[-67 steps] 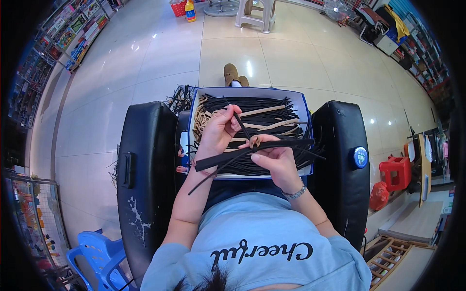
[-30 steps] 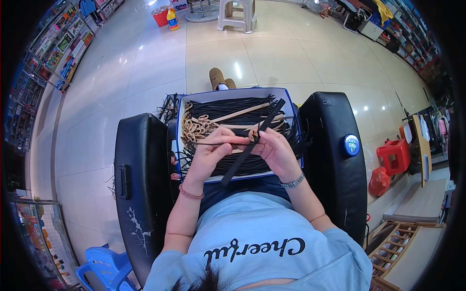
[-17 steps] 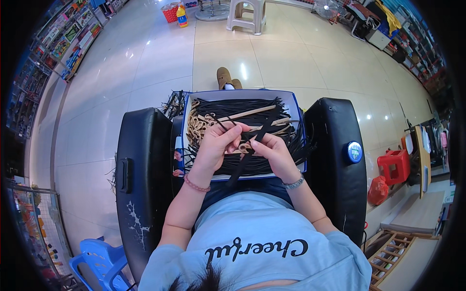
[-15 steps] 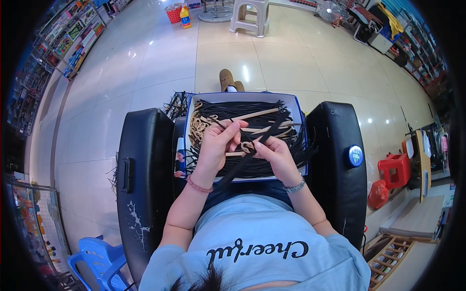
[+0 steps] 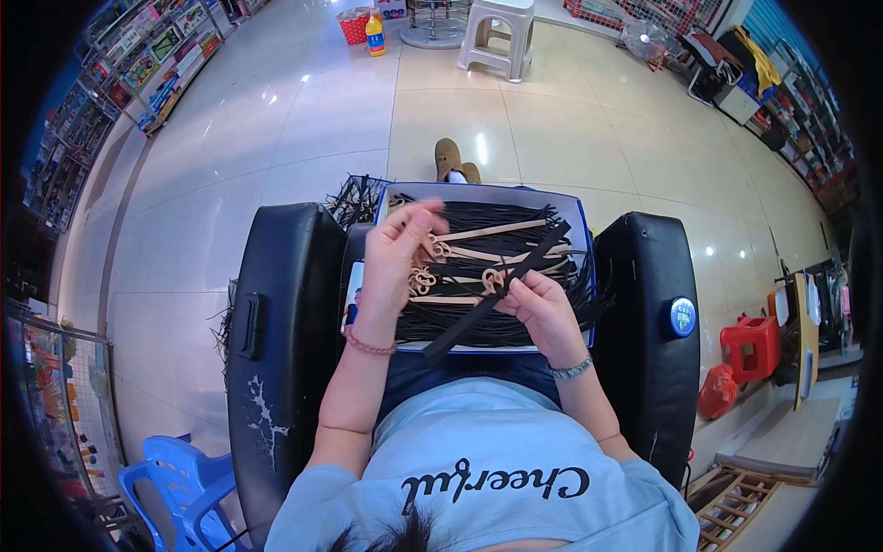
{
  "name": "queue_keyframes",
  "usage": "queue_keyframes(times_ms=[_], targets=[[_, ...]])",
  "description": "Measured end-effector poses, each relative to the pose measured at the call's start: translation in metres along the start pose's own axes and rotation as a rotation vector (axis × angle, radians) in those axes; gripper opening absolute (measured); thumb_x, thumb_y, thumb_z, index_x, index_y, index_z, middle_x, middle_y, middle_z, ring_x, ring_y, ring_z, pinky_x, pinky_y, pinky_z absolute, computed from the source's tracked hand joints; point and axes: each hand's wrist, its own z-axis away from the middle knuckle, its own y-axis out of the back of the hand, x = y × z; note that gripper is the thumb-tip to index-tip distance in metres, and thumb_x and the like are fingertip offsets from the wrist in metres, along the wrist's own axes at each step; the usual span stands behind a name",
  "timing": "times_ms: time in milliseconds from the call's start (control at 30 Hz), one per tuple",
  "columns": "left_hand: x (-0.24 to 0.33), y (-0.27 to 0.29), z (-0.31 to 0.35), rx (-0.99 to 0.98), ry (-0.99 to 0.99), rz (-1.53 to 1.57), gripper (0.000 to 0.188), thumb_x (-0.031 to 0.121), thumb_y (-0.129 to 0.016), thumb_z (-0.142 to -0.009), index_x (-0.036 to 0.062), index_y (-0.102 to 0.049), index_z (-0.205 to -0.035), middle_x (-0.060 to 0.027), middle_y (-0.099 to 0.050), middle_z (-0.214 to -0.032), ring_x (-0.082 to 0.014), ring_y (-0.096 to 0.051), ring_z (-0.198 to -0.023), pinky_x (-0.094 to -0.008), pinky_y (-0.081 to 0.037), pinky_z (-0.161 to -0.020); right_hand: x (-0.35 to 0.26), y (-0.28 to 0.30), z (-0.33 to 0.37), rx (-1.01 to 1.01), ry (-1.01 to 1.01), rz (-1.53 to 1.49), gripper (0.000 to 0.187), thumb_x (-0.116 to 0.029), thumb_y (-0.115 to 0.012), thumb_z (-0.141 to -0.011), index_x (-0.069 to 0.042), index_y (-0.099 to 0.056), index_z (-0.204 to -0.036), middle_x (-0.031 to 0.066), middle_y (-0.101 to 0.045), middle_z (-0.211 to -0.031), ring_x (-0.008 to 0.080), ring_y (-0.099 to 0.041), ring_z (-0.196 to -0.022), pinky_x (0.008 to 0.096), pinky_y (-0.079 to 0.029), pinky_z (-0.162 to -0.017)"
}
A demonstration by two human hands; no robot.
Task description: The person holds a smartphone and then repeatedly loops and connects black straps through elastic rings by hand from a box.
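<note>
My right hand (image 5: 550,317) pinches a flat black strap (image 5: 464,331) that slants across the open box. A beige loop-shaped piece (image 5: 493,280) sits on the strap beside my right fingertips. My left hand (image 5: 395,253) is apart from the strap, over the left part of the box. Its fingers look stretched out and apart, though their tips are blurred, and I see nothing held in them. In the blue-edged white box (image 5: 552,198) on my lap lie many thin black strips (image 5: 441,317) and beige strips (image 5: 492,230) with curled ends, partly hidden by my hands.
Black padded armrests (image 5: 285,304) (image 5: 648,267) flank me; a round blue-lidded object (image 5: 681,316) is on the right one. More black strips (image 5: 357,201) stick out at the box's far left. A blue plastic chair (image 5: 179,488), a red stool (image 5: 751,345) and a grey stool (image 5: 497,37) stand around.
My left hand has let go beside the strap and moved left and up, its fingers opening. My right hand still grips the strap. The whole view has shifted slightly.
</note>
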Motion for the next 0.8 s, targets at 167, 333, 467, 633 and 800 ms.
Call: queue_keyframes(times_ms=[167, 333, 467, 633, 800], targets=[[0.018, -0.005, -0.002, -0.090, -0.361, -0.587, 0.022, 0.014, -0.056, -0.090, -0.0025, -0.061, -0.103, -0.0042, -0.060, -0.080, -0.0076, -0.055, -0.072, -0.0201, -0.044, -0.064, -0.003, 0.009, -0.005, -0.011, 0.020, 0.150, 0.024, -0.017, -0.055, -0.091, 0.003, -0.058, -0.104, 0.0094, -0.064, -0.097, 0.0160, -0.064, -0.088, 0.0282, -0.052, -0.078], [0.006, -0.029, 0.012, -0.632, 0.150, -0.323, 0.023, 0.014, -0.056, -0.089, -0.0021, -0.059, -0.105, -0.0022, -0.059, -0.082, -0.0058, -0.055, -0.074, -0.0192, -0.044, -0.066, -0.004, 0.007, -0.006, -0.121, -0.028, 0.158, 0.025, -0.018, -0.058, -0.089, 0.002, -0.059, -0.105, 0.0072, -0.064, -0.095, 0.0143, -0.064, -0.083, 0.0283, -0.053, -0.078], [-0.009, -0.040, 0.021, -0.501, 0.213, -0.090, 0.022, 0.011, -0.058, -0.088, -0.0014, -0.056, -0.105, -0.0029, -0.059, -0.085, -0.0063, -0.056, -0.072, -0.0180, -0.045, -0.064, -0.001, 0.009, -0.006, -0.108, -0.065, 0.107, 0.025, -0.018, -0.058, -0.089, 0.002, -0.059, -0.104, 0.0060, -0.064, -0.094, 0.0131, -0.064, -0.082, 0.0276, -0.053, -0.077], [-0.010, -0.044, 0.023, -0.470, 0.343, 0.048, 0.028, 0.008, -0.059, -0.086, -0.0007, -0.051, -0.111, -0.0030, -0.058, -0.085, -0.0060, -0.056, -0.070, -0.0170, -0.044, -0.060, -0.001, 0.005, -0.003, -0.088, -0.051, 0.114, 0.023, -0.016, -0.058, -0.088, 0.003, -0.058, -0.101, 0.0071, -0.063, -0.090, 0.0137, -0.064, -0.080, 0.0267, -0.053, -0.075], [-0.016, -0.054, 0.026, -0.363, 0.337, 0.059, 0.038, 0.007, -0.059, -0.086, -0.0009, -0.045, -0.119, -0.0028, -0.057, -0.084, -0.0061, -0.056, -0.070, -0.0167, -0.044, -0.058, -0.002, 0.007, -0.002, -0.066, 0.013, 0.176, 0.020, -0.012, -0.056, -0.089, 0.003, -0.059, -0.101, 0.0067, -0.064, -0.090, 0.0120, -0.063, -0.078, 0.0251, -0.052, -0.073]])
